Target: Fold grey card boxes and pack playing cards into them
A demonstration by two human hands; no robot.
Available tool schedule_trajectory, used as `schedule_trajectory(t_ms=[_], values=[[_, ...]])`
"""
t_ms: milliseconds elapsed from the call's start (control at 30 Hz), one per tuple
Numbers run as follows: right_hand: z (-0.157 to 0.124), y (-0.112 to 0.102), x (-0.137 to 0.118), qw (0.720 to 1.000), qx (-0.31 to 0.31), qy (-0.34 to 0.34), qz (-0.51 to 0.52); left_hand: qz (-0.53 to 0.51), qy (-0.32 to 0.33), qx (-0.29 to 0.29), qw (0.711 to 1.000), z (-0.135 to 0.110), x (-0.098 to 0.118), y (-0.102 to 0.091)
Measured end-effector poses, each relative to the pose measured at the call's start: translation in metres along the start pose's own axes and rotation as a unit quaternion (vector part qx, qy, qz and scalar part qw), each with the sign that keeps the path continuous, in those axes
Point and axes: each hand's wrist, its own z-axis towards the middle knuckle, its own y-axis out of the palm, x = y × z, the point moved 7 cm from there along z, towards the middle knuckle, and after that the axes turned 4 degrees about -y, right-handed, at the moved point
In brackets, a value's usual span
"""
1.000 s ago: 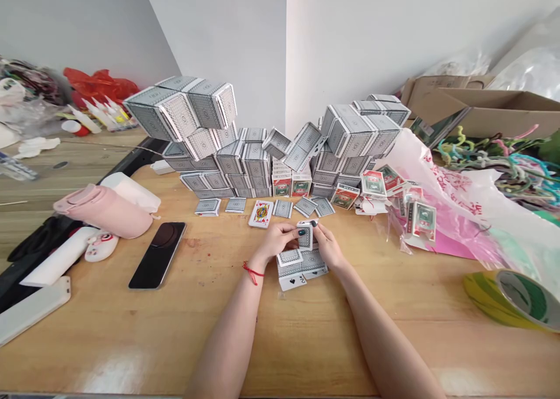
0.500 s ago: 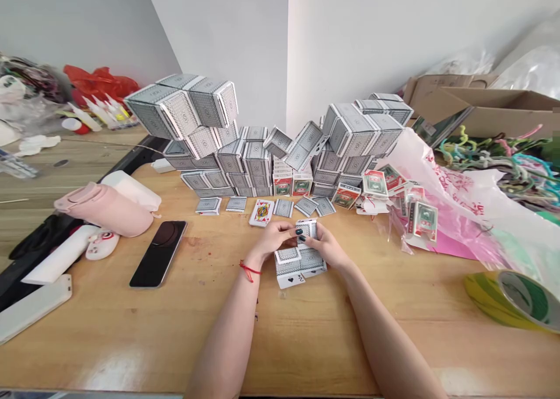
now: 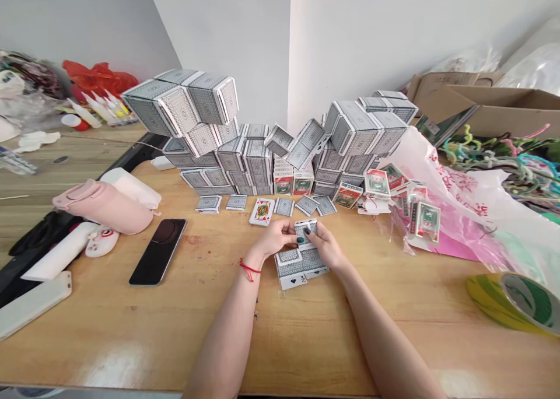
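My left hand [image 3: 273,238] and my right hand [image 3: 326,246] meet over the wooden table, both pinching a small stack of grey-backed playing cards [image 3: 305,230] from its sides. Directly beneath my hands lies a loose spread of cards [image 3: 301,263], mostly backs up, with a spade card [image 3: 292,281] showing its face at the near edge. A face-up jack [image 3: 262,211] and several single cards lie just beyond my fingers. A red string circles my left wrist.
Tall, tilted stacks of card decks [image 3: 245,160] rise at the back of the table. A smartphone [image 3: 158,252] and a pink bottle [image 3: 102,207] lie to the left. To the right are a pink-and-white plastic bag [image 3: 464,203], a tape roll [image 3: 514,303] and a cardboard box [image 3: 485,110].
The small stack sits slightly lower and tips flatter between my fingers, and my right fingers have shifted over it. The view has drifted a little, with the background moving slightly left and up.
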Motion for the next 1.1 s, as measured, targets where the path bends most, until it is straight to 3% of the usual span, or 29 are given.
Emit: schedule_trajectory(t_ms=[233,367,867,1100], values=[[0.000,-0.002,-0.003,0.995,0.007,-0.032,-0.091,0.001,-0.033,0.071,0.997,0.005,-0.005,-0.003],[0.000,0.000,-0.007,0.995,-0.009,-0.041,-0.090,-0.004,-0.012,0.097,0.995,0.007,-0.005,-0.007],[-0.001,0.002,-0.004,0.999,-0.024,-0.022,-0.006,0.039,0.022,0.048,0.998,0.000,0.001,0.000],[0.000,-0.001,-0.005,0.999,0.017,-0.023,-0.018,0.143,0.059,-0.029,0.988,-0.003,0.006,0.007]])
